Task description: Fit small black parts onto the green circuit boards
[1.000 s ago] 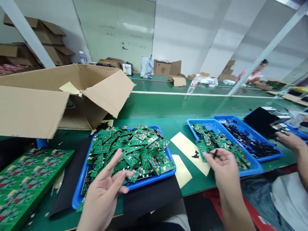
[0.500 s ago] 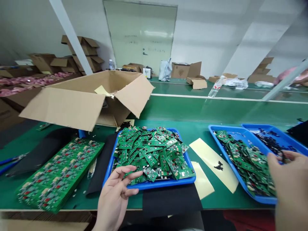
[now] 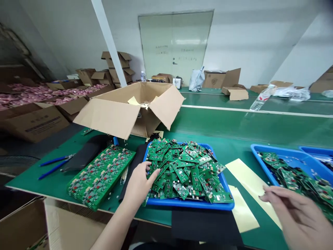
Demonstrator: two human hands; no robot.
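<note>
My left hand (image 3: 139, 182) reaches over the left rim of a blue tray (image 3: 192, 204). Its thumb and fingers are apart, with the fingertips at the heaped small green circuit boards (image 3: 179, 170); I see no board gripped. On the right, my right hand (image 3: 299, 215) hovers over a pale yellow paper strip (image 3: 247, 180). Thumb and forefinger are pinched together, and whatever is between them is too small to make out. Beyond that hand, a second blue tray (image 3: 275, 151) holds more circuit boards, partly covered by the hand.
Left of the heaped tray lie a stack of uncut circuit board panels (image 3: 101, 173), a black cloth-like piece (image 3: 87, 152) and blue-handled pliers (image 3: 56, 165). An open cardboard box (image 3: 109, 114) stands behind. Another blue tray (image 3: 314, 151) sits at the far right; a water bottle (image 3: 261, 99) leans further back.
My right hand has left the tray of small black parts and come over the yellow paper. My left hand has moved onto the boards at the tray's left side. The view has turned left.
</note>
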